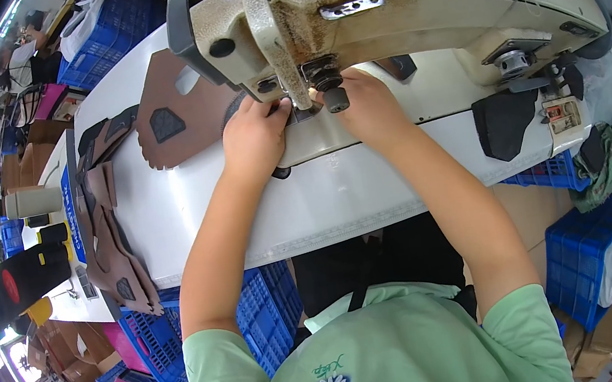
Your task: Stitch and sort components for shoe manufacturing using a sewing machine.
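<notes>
A cream industrial sewing machine (408,29) stands over a white work table, its head between my two hands. On the left of the needle area, my left hand (254,137) is closed, with bent fingers and thumb at the edge of a brown fabric piece (176,143). This flat piece has a cut-out hole and a dark patch (168,123), and runs under the machine head. Right of the needle, my right hand (371,106) has its fingers curled in near the presser area. The machine's knob partly covers those fingertips, so what they hold is hidden.
More brown pieces (103,237) hang over the table's left edge. A black fabric piece (502,126) lies at the right, with another dark-patched piece (398,68) behind the machine arm. Blue crates (588,251) stand below at both sides. Far left, a person (26,63) sits.
</notes>
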A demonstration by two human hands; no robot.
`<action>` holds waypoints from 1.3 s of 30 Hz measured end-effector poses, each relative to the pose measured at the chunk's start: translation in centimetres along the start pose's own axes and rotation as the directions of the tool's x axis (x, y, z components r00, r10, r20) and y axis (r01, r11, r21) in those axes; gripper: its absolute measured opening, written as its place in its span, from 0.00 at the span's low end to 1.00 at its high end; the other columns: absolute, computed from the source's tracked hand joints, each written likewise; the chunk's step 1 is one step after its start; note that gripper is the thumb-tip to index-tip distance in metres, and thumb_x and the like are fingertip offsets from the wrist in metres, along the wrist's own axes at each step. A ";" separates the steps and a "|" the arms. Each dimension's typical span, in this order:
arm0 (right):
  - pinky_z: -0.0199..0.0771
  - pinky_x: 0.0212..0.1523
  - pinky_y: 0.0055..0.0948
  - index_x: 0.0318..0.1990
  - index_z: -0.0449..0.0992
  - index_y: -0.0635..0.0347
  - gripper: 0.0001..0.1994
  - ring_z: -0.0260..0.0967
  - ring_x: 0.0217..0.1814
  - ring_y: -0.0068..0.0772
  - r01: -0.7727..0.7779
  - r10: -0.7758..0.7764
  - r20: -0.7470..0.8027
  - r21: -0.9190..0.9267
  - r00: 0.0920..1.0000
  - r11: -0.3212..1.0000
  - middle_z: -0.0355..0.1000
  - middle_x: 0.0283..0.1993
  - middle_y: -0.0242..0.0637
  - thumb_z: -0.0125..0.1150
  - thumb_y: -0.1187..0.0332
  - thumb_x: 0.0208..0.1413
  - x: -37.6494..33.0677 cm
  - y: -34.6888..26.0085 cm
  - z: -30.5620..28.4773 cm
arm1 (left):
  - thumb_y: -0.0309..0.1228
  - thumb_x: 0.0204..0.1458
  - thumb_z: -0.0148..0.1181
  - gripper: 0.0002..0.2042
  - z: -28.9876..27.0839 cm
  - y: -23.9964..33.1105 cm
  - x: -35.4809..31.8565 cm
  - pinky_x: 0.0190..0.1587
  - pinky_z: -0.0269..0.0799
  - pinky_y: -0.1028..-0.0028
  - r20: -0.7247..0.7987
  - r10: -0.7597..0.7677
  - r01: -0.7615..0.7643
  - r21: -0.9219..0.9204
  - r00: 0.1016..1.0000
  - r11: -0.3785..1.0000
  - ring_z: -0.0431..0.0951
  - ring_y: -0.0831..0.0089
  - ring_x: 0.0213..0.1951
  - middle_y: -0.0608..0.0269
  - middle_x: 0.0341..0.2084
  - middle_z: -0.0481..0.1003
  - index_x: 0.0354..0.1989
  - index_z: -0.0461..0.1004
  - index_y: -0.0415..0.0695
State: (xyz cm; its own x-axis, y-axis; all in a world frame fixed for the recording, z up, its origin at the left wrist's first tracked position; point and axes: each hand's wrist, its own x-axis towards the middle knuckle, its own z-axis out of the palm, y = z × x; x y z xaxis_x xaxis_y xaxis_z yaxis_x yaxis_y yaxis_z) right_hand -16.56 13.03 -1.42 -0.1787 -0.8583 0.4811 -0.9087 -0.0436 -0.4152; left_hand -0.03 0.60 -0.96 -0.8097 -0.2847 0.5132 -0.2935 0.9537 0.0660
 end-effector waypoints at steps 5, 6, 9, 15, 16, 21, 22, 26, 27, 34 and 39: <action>0.73 0.53 0.31 0.33 0.79 0.58 0.08 0.69 0.57 0.34 0.009 -0.008 -0.034 0.014 0.999 1.000 0.76 0.47 0.33 0.56 0.72 0.47 -0.3 0.4 0.4 | 0.26 0.49 0.61 0.04 0.1 0.2 0.0 0.33 0.75 0.68 -0.008 -0.029 0.029 -0.017 1.000 0.999 0.77 0.66 0.38 0.69 0.34 0.76 0.30 0.82 0.48; 0.73 0.54 0.31 0.34 0.79 0.57 0.08 0.69 0.57 0.34 0.009 -0.009 -0.019 0.024 1.000 1.000 0.76 0.48 0.32 0.56 0.72 0.47 -0.2 0.4 0.4 | 0.24 0.46 0.61 0.08 0.1 0.0 -0.1 0.32 0.74 0.66 0.009 -0.032 0.032 -0.014 0.999 0.999 0.77 0.63 0.36 0.66 0.32 0.77 0.33 0.82 0.50; 0.73 0.54 0.31 0.35 0.79 0.56 0.08 0.69 0.57 0.34 0.006 -0.006 0.004 0.030 1.000 1.000 0.76 0.48 0.31 0.56 0.72 0.47 -0.1 0.3 0.3 | 0.23 0.45 0.61 0.11 0.2 -0.2 -0.1 0.31 0.73 0.64 0.026 -0.032 0.033 -0.020 0.999 0.999 0.77 0.60 0.33 0.64 0.30 0.77 0.36 0.83 0.52; 0.72 0.55 0.30 0.35 0.80 0.56 0.08 0.69 0.58 0.33 -0.005 0.005 0.010 0.007 1.000 1.000 0.76 0.49 0.30 0.56 0.72 0.48 -0.2 0.3 0.3 | 0.23 0.45 0.62 0.09 0.1 0.0 0.1 0.30 0.72 0.65 0.004 -0.025 0.025 -0.038 1.000 0.999 0.77 0.61 0.32 0.64 0.28 0.77 0.34 0.83 0.51; 0.72 0.55 0.30 0.35 0.80 0.55 0.08 0.69 0.58 0.32 -0.002 0.002 0.010 0.003 1.000 1.000 0.76 0.49 0.30 0.56 0.71 0.48 -0.3 0.2 0.3 | 0.23 0.45 0.62 0.09 0.1 0.0 0.1 0.29 0.72 0.65 0.002 -0.021 0.021 -0.036 1.000 0.999 0.77 0.61 0.31 0.64 0.27 0.76 0.34 0.83 0.50; 0.72 0.55 0.29 0.35 0.80 0.55 0.08 0.69 0.57 0.31 -0.020 0.020 0.003 -0.012 1.000 1.000 0.76 0.48 0.29 0.56 0.71 0.48 -0.4 0.4 0.3 | 0.24 0.46 0.62 0.08 0.1 0.2 0.2 0.30 0.72 0.65 0.001 -0.024 0.024 -0.060 1.000 0.998 0.77 0.61 0.31 0.63 0.27 0.76 0.33 0.83 0.49; 0.72 0.55 0.29 0.36 0.80 0.55 0.08 0.69 0.57 0.31 -0.015 0.015 -0.007 -0.004 1.000 1.000 0.76 0.48 0.29 0.56 0.71 0.48 -0.3 0.3 0.3 | 0.24 0.46 0.62 0.08 0.0 0.2 0.2 0.30 0.72 0.65 -0.003 -0.025 0.025 -0.060 1.000 0.998 0.77 0.61 0.32 0.63 0.28 0.77 0.33 0.83 0.49; 0.72 0.54 0.29 0.36 0.80 0.55 0.09 0.69 0.57 0.31 -0.008 0.008 0.005 -0.016 1.000 1.000 0.76 0.49 0.29 0.56 0.71 0.48 -0.1 0.2 0.1 | 0.24 0.46 0.62 0.07 0.0 0.0 0.3 0.30 0.72 0.65 0.002 -0.030 0.031 -0.061 1.000 0.998 0.77 0.60 0.32 0.63 0.28 0.77 0.32 0.83 0.49; 0.72 0.54 0.28 0.36 0.80 0.54 0.09 0.69 0.57 0.31 0.004 -0.004 -0.005 -0.012 1.000 1.000 0.76 0.49 0.29 0.56 0.70 0.49 0.0 0.2 0.1 | 0.24 0.46 0.62 0.07 0.0 0.0 0.3 0.30 0.72 0.65 0.002 -0.035 0.035 -0.059 0.999 0.998 0.77 0.60 0.32 0.63 0.28 0.77 0.32 0.83 0.49; 0.72 0.54 0.27 0.40 0.78 0.54 0.10 0.68 0.57 0.31 0.053 -0.054 -0.015 -0.049 0.998 0.997 0.75 0.47 0.28 0.54 0.71 0.50 -0.1 0.4 0.1 | 0.23 0.44 0.60 0.08 -0.4 0.4 0.6 0.35 0.73 0.64 -0.004 -0.053 0.052 -0.096 0.999 0.994 0.76 0.58 0.35 0.61 0.30 0.77 0.33 0.82 0.48; 0.75 0.48 0.31 0.39 0.78 0.56 0.10 0.71 0.53 0.34 0.137 -0.137 -0.119 -0.006 0.983 0.991 0.75 0.44 0.32 0.58 0.72 0.47 -1.7 -1.0 -1.8 | 0.21 0.40 0.59 0.11 0.0 0.0 0.0 0.38 0.74 0.63 0.031 -0.077 0.080 -0.080 0.997 0.994 0.76 0.57 0.39 0.61 0.33 0.77 0.32 0.81 0.48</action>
State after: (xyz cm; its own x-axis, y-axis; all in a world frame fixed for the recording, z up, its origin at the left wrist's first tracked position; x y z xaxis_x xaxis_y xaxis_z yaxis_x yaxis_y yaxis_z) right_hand -16.03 15.46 -0.44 -0.0960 -0.7774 0.6216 -0.9268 -0.1581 -0.3408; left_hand 0.00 0.57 -0.96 -0.8002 -0.3604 0.4794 -0.3151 0.9327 0.1752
